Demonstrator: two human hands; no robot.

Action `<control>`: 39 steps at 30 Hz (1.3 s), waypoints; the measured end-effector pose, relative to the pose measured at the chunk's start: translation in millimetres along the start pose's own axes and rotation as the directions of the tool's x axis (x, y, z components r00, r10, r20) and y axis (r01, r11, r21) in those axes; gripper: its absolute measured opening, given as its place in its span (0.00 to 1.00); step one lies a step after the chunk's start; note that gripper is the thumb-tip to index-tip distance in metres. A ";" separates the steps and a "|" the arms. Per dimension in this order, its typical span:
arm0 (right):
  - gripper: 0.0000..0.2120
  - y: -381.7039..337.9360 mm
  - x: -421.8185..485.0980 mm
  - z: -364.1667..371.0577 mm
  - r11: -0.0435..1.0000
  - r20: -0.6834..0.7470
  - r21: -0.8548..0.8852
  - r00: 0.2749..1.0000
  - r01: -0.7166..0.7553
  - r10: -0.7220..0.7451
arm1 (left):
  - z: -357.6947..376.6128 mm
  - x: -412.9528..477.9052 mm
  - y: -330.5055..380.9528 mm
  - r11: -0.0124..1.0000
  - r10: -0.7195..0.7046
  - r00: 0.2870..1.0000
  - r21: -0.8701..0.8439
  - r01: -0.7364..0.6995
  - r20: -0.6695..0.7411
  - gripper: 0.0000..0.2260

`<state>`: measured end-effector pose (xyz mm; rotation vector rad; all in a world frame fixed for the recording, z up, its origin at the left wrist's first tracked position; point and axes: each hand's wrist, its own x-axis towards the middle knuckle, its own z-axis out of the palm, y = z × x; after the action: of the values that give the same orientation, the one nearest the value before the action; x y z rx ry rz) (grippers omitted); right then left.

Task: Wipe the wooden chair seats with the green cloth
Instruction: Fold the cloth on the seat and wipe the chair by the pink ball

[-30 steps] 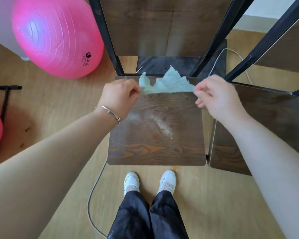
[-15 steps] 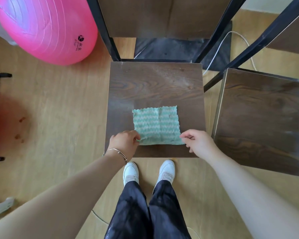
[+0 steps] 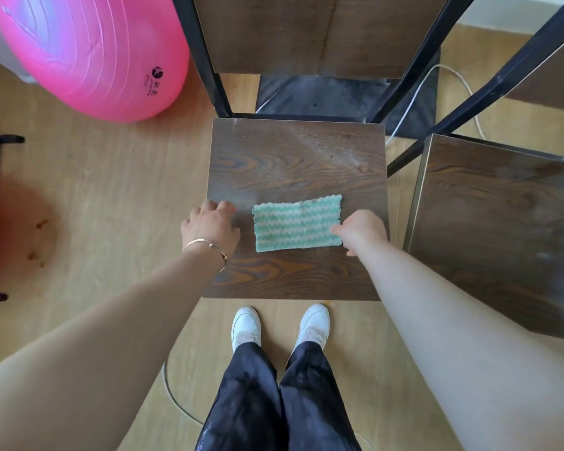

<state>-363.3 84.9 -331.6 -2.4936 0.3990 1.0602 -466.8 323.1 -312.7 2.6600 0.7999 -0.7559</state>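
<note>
The dark wooden chair seat [image 3: 293,161] on its black metal frame lies under the left hand [image 3: 210,227] and the right hand [image 3: 362,232]. A second dark wooden chair seat [image 3: 502,229] stands just outboard of the right hand. A large pink exercise ball [image 3: 88,50] rests on the floor, well beyond the left hand. The green-and-white striped cloth [image 3: 295,224] lies flat on the first seat, folded to a rectangle, between the hands. The left hand is loosely curled and grasps nothing. It rests on the seat just beside the cloth, apart from it. The right hand touches the cloth's right edge; whether it pinches the cloth cannot be determined.
</note>
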 end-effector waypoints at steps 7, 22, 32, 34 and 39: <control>0.05 -16.7 -25.0 28.9 0.961 -0.077 0.133 0.970 0.241 -0.233 | 27.4 -30.7 -38.3 0.998 0.052 0.992 -0.023 -0.055 -0.115 0.16; 0.17 -31.7 -34.4 104.5 0.508 0.147 -0.336 0.577 0.793 -0.804 | 33.9 -40.4 -77.2 0.997 0.039 0.988 -0.064 -0.050 -0.152 0.20; 0.09 -124.6 -28.3 109.5 0.661 -0.219 -0.132 0.629 0.739 -0.746 | 11.4 -14.4 -119.6 0.996 0.049 0.989 -0.067 -0.058 -0.137 0.20; 0.10 -165.8 -17.8 102.8 0.667 -0.259 -0.136 0.624 0.733 -0.738 | 0.5 -1.0 -126.8 0.996 0.048 0.988 -0.069 -0.059 -0.146 0.20; 0.18 -248.5 32.3 91.9 0.705 -0.236 -0.180 0.666 0.686 -0.708 | -15.8 31.7 -137.2 0.994 0.061 0.982 -0.074 -0.075 -0.179 0.20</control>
<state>-297.5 342.8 -351.6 -2.5042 -0.5274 0.3909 -516.5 454.7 -330.3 2.6938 0.7604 -0.4654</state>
